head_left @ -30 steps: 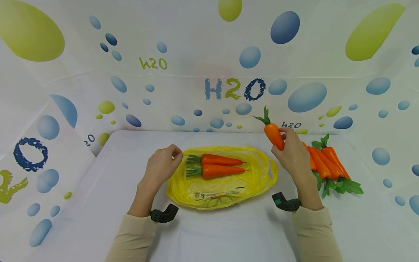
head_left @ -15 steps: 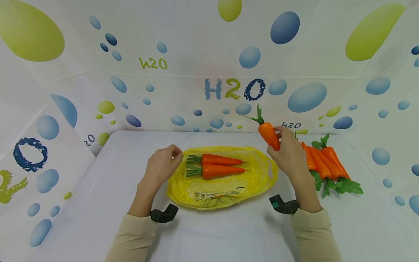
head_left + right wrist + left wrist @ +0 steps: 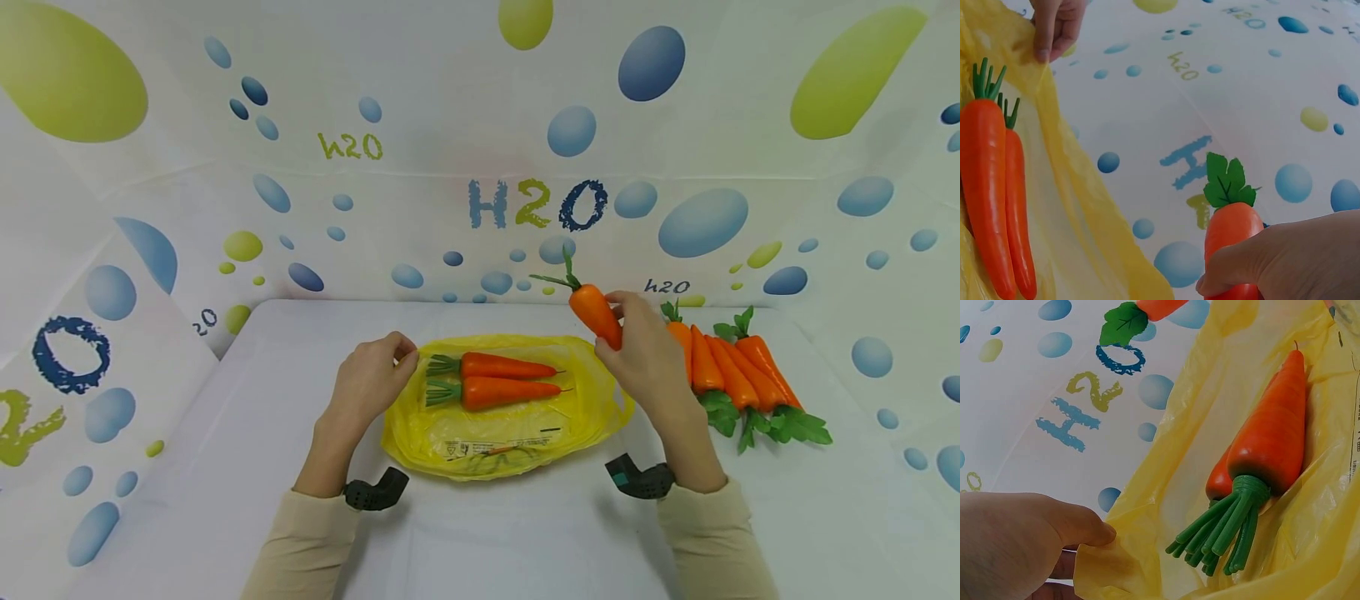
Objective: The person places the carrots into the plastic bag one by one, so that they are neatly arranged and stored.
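Observation:
My right hand (image 3: 641, 346) grips an orange carrot (image 3: 592, 311) with green leaves on top. It is held tilted, leaves up and to the left, above the far right side of the yellow plastic bag (image 3: 498, 462). My left hand (image 3: 372, 375) pinches the bag's left edge between thumb and fingers, as the left wrist view also shows. Two long carrots with cut green stems, an upper carrot (image 3: 506, 366) and a lower carrot (image 3: 510, 393), lie side by side in the bag, tips to the right. In the right wrist view the held carrot (image 3: 1232, 228) shows its leafy end beyond my thumb.
To the right lies a row of several leafy carrots (image 3: 738, 375), some with leaves toward me and some away. Behind the white table (image 3: 510, 533) rises a backdrop (image 3: 450, 108) printed with blue and green ovals and H2O lettering.
My right hand has carried the carrot leftward, away from the row and toward the bag, uncovering more of the row's left end. The left hand stays at the bag's edge.

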`<state>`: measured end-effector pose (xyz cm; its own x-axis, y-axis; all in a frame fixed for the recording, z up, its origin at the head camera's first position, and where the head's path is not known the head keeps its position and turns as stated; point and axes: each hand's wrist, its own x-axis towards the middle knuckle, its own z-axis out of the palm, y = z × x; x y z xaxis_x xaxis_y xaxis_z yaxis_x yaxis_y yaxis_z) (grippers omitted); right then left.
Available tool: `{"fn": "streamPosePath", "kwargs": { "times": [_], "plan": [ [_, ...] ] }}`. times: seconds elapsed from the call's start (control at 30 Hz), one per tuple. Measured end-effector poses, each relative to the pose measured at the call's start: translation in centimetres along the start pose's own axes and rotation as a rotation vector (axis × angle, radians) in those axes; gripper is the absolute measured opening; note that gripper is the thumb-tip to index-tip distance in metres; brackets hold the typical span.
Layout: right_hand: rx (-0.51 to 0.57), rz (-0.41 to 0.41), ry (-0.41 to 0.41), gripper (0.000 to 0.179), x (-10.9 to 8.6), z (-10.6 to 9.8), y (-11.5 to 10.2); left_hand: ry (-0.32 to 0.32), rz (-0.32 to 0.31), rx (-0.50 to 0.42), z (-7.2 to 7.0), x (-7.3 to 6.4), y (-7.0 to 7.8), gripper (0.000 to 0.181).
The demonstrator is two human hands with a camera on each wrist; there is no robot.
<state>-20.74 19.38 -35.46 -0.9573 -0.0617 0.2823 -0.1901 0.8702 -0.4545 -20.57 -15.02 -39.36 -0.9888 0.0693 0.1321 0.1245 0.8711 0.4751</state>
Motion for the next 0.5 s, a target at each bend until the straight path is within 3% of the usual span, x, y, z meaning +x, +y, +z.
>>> {"fn": "streamPosePath", "kwargs": {
  "times": [0.5],
  "plan": [
    [-0.043, -0.065, -0.049, 0.055, -0.4, 0.9, -1.8, 0.003, 0.002, -0.002, 0.1, 0.0, -0.1, 0.027]
  ]
}}
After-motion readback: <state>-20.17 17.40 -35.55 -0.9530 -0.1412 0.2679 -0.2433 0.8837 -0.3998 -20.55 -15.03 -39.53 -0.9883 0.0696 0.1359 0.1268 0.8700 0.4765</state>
